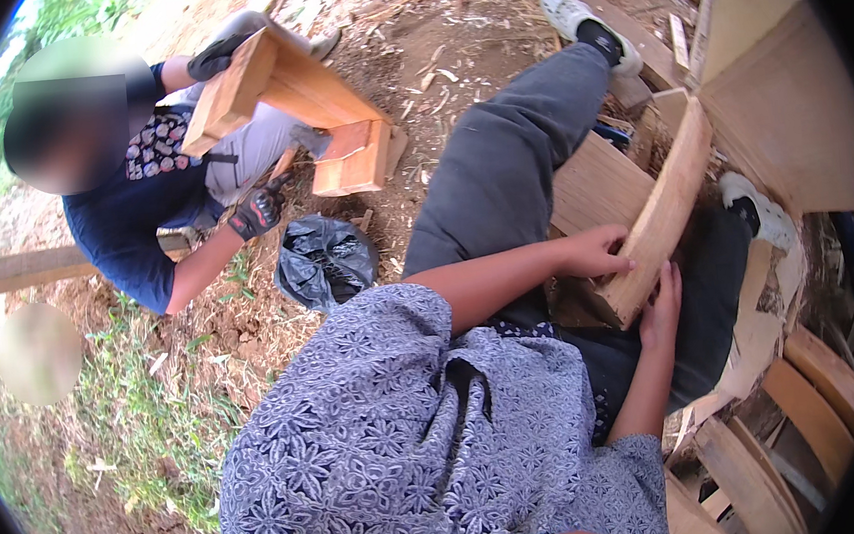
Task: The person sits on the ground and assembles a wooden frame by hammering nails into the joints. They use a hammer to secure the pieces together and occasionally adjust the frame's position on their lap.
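A long, slightly curved piece of light wood [665,210] slants away from me between my legs, its near end close to my lap. My left hand [598,251] grips its left edge near that end, thumb and fingers bent on the wood. Against the opposite edge, my right hand [660,306] presses with its fingers curled up along the side. Part of each hand's grip is hidden behind the piece. Below and to the left of it, a wide flat wooden board [596,181] lies between my legs.
At the left, a gloved person [157,213] holds a joined wooden frame [319,100] and a wooden-handled tool. A black plastic bag [321,263] sits on the ground nearby. A large panel [785,103] stands at right; several curved wooden pieces [809,403] lie at lower right.
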`<state>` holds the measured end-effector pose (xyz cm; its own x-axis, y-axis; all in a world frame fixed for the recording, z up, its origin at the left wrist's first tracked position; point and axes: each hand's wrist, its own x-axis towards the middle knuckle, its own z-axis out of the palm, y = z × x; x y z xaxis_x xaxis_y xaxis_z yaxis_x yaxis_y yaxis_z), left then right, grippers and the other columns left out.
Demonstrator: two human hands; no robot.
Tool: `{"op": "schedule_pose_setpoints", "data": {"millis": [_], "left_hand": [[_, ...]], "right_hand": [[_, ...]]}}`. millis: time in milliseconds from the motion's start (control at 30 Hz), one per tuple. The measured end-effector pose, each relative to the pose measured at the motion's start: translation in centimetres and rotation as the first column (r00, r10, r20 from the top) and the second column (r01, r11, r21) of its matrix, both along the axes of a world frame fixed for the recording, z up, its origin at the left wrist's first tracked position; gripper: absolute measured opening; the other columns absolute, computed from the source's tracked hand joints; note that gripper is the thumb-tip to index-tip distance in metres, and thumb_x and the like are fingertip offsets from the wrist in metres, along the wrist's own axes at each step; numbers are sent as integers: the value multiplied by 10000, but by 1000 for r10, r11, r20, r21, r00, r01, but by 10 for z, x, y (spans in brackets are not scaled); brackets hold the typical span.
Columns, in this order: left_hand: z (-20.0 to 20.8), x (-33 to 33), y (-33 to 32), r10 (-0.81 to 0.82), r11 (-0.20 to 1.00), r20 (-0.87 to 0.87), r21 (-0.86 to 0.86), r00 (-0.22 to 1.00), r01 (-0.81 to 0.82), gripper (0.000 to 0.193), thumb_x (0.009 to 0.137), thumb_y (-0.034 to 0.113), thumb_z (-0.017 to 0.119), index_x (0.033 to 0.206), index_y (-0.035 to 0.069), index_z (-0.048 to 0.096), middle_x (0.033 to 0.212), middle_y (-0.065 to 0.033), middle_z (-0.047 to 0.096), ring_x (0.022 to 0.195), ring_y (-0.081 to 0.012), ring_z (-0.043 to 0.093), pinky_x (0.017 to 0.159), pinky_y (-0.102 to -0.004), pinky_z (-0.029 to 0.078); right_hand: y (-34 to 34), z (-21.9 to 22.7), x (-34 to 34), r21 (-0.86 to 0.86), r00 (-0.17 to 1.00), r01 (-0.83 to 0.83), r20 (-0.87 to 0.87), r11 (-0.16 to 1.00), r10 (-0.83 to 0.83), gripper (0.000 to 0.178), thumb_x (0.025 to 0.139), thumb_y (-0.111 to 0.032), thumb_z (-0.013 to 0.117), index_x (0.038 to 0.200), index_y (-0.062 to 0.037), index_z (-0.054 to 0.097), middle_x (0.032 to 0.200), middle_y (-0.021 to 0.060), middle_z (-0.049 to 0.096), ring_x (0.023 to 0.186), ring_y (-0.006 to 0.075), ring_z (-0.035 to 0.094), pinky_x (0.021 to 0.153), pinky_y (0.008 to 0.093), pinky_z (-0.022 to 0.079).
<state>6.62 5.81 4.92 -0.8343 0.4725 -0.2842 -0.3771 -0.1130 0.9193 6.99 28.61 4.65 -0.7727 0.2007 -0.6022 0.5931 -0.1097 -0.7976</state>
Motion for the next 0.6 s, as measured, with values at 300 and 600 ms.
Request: {"op": "schedule_pose_setpoints", "data": {"millis": [300, 600], "left_hand": [[14, 1, 11, 10, 1000, 9, -22, 1000, -10, 466, 998, 196, 656, 1364, -52, 509, 1137, -109, 673, 982, -145, 643, 818, -312, 548], [57, 14, 22, 53, 987, -53, -151, 997, -60, 483, 1011, 146, 624, 1417, -59, 461, 1287, -143, 627, 1184, -175, 590, 1017, -328, 477]], "right_hand": [[5, -44, -10, -195, 992, -129, -16, 972, 128, 584, 1016, -478, 612, 1320, 21, 618, 1225, 136, 686, 1117, 216, 644, 984, 341, 479], [-5, -3, 3, -123, 978, -41, -207, 991, 15, 533, 975, -443, 695, 1227, 25, 648, 1123, 123, 708, 1016, 168, 659, 902, 320, 506]]}}
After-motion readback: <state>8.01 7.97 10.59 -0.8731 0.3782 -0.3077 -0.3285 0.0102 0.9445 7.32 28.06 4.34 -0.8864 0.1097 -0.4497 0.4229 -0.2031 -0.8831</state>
